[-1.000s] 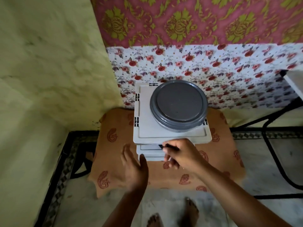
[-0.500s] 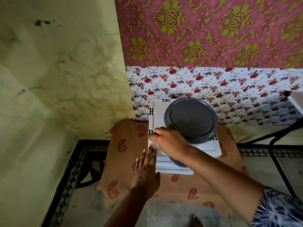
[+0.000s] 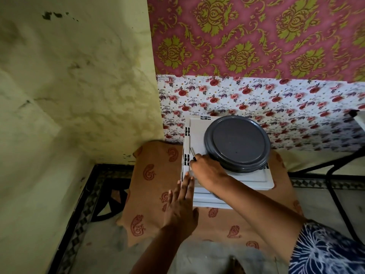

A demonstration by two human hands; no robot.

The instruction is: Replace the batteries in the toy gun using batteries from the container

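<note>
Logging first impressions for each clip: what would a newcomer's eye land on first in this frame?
The big round grey lid dominates the middle, sitting on a white plastic drawer unit against the flowered wall. Just left of it, the right hand holds a thin screwdriver over the unit's top. The left hand, fingers flat, rests by the unit's front left corner, above the orange paisley cloth.

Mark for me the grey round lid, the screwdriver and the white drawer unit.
grey round lid (image 3: 237, 142): head view, centre of its flat top.
screwdriver (image 3: 192, 151): head view, thin metal shaft above the right hand.
white drawer unit (image 3: 196, 133): head view, bare top panel left of the lid.
</note>
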